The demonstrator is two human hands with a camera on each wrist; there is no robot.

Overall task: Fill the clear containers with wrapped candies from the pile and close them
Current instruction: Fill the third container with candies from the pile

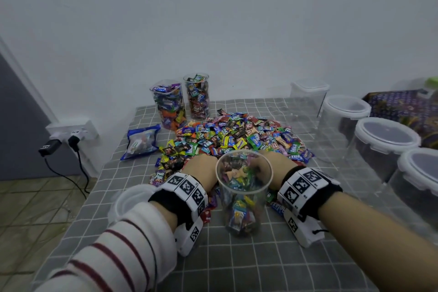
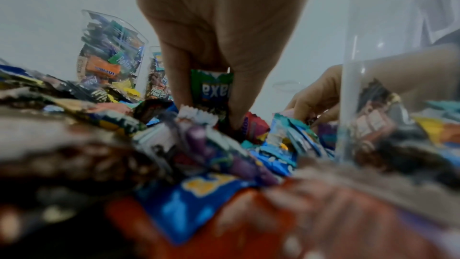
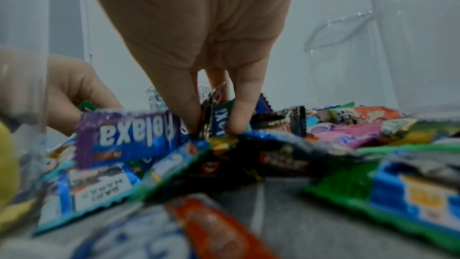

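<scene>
Reaching into the candy pile (image 1: pixel 237 135) at the centre of the head view, both hands work at once, one on each side of the open clear container (image 1: pixel 243 197) in the lower middle, so each handful has only a short way to go. The left hand (image 2: pixel 211 50) pinches a green wrapped candy (image 2: pixel 211 88) between its fingers. The right hand (image 3: pixel 199 46) closes its fingertips on dark and teal wrappers (image 3: pixel 216 117). The container looks about half full. Its lid (image 1: pixel 129 201) waits at the lower left, near the left wrist. Two filled containers (image 1: pixel 182 102) stand behind the pile, still without lids.
</scene>
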